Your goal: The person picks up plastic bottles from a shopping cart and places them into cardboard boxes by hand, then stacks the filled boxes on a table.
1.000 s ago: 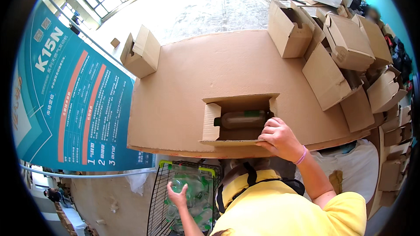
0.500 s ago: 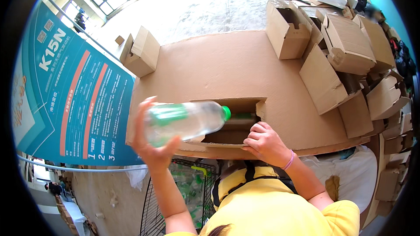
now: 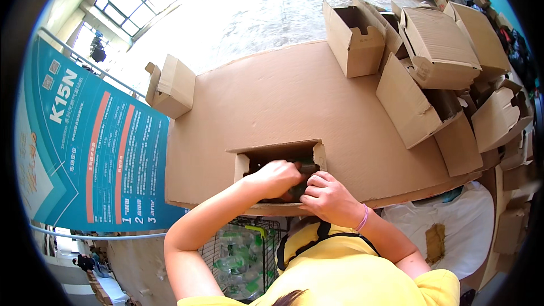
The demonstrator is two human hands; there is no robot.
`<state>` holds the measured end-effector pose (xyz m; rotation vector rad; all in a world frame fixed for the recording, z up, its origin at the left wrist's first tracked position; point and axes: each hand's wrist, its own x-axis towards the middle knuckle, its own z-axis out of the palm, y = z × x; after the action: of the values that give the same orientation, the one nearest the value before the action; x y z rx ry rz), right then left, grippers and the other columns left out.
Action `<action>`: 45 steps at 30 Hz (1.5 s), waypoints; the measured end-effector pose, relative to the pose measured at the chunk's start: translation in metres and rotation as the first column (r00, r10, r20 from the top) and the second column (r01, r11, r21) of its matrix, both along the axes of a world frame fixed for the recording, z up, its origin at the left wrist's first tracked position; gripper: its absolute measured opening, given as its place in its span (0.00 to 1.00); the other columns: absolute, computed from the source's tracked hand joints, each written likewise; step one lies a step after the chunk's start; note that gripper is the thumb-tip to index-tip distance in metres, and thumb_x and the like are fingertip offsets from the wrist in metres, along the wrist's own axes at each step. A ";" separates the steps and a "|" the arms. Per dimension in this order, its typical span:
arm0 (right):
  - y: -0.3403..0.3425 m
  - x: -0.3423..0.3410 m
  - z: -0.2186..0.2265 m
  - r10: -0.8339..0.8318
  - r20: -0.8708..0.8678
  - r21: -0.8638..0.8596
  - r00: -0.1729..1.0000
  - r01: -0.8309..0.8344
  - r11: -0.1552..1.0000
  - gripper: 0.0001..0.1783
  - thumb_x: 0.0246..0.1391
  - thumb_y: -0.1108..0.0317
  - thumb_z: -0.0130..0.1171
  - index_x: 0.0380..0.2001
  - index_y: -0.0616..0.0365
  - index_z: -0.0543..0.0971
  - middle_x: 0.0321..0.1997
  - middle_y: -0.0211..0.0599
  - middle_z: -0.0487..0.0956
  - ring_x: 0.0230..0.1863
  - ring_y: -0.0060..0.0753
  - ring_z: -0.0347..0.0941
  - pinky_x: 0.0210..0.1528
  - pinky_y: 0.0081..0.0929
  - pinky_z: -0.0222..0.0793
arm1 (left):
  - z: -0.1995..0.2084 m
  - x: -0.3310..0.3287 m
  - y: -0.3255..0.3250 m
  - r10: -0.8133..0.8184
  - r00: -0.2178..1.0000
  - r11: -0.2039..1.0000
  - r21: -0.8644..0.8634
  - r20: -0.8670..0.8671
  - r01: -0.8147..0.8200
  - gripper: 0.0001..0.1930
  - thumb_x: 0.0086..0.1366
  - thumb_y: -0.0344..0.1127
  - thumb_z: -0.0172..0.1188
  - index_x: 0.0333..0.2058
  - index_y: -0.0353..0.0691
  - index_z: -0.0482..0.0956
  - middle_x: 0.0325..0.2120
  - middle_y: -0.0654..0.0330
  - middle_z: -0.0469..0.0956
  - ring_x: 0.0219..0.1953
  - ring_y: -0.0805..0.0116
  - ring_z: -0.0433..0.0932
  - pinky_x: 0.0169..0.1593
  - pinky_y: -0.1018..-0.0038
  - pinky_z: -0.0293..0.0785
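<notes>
An open cardboard box point(image 3: 242, 164) stands at the near edge of the cardboard-covered table. My left hand point(image 3: 277, 178) reaches down into it, fingers curled and partly hidden. Beneath that hand a greenish clear plastic bottle point(image 3: 293, 194) shows dimly, mostly covered. My right hand point(image 3: 330, 194) is closed on the box's near right corner, with its fingertips at the rim. The two hands are close together over the opening.
A small carton point(image 3: 174, 86) stands at the table's far left. Several open cartons point(image 3: 422, 102) pile up on the right. Below the near edge, a black wire basket point(image 3: 272, 238) holds several green-capped bottles point(image 3: 241, 258). A blue printed banner point(image 3: 107, 153) stands left.
My left hand has carried the bottle rightward and down into the box. My right hand stays at the box's corner. The view has shifted slightly.
</notes>
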<state>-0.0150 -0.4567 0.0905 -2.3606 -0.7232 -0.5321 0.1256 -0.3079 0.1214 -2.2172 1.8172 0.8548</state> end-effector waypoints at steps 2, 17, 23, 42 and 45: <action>0.000 0.000 -0.002 0.020 0.004 -0.022 1.000 -0.020 1.000 0.03 0.42 0.70 0.60 0.20 0.56 0.77 0.25 0.31 0.75 0.40 0.33 0.71 0.54 0.33 0.68 | -0.025 0.000 -0.009 -0.051 0.998 0.992 0.113 -0.041 0.055 0.16 0.50 0.40 0.68 0.38 0.41 0.82 0.32 0.50 0.83 0.37 0.49 0.82 0.42 0.60 0.77; 0.000 0.003 -0.005 0.086 -0.029 0.091 0.996 -0.083 0.992 0.06 0.42 0.68 0.63 0.20 0.55 0.76 0.26 0.30 0.75 0.42 0.34 0.71 0.55 0.36 0.67 | -0.074 -0.017 -0.037 0.084 0.970 0.988 0.147 -0.228 -0.051 0.18 0.58 0.48 0.62 0.44 0.47 0.81 0.46 0.53 0.81 0.49 0.57 0.79 0.53 0.65 0.73; -0.001 0.000 -0.002 0.117 -0.047 0.087 0.992 -0.113 0.990 0.06 0.45 0.68 0.64 0.22 0.55 0.77 0.27 0.30 0.74 0.42 0.33 0.71 0.55 0.36 0.67 | -0.059 -0.017 -0.033 0.102 0.953 0.991 0.117 -0.285 -0.071 0.18 0.62 0.47 0.58 0.48 0.46 0.80 0.49 0.52 0.79 0.52 0.59 0.77 0.56 0.67 0.71; 0.005 -0.026 -0.022 -0.209 -0.206 0.192 0.956 0.249 0.949 0.20 0.51 0.67 0.66 0.48 0.61 0.78 0.52 0.45 0.79 0.58 0.49 0.71 0.64 0.46 0.62 | 0.006 -0.054 0.164 0.692 0.541 0.202 -0.591 -0.478 -0.781 0.28 0.56 0.44 0.70 0.51 0.32 0.78 0.48 0.51 0.81 0.54 0.60 0.78 0.56 0.68 0.72; 0.012 -0.023 -0.044 -0.227 -0.284 0.179 0.932 0.284 0.942 0.17 0.54 0.67 0.64 0.45 0.62 0.79 0.51 0.45 0.80 0.59 0.48 0.71 0.65 0.46 0.61 | -0.006 -0.059 0.154 0.722 0.311 0.162 -0.286 -0.618 -0.944 0.27 0.56 0.40 0.70 0.52 0.33 0.76 0.45 0.50 0.82 0.53 0.55 0.79 0.56 0.65 0.72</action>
<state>-0.0385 -0.4447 0.0463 -2.2705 -0.2238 -0.3763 0.0667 -0.1541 0.1152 -3.9288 0.6364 0.8438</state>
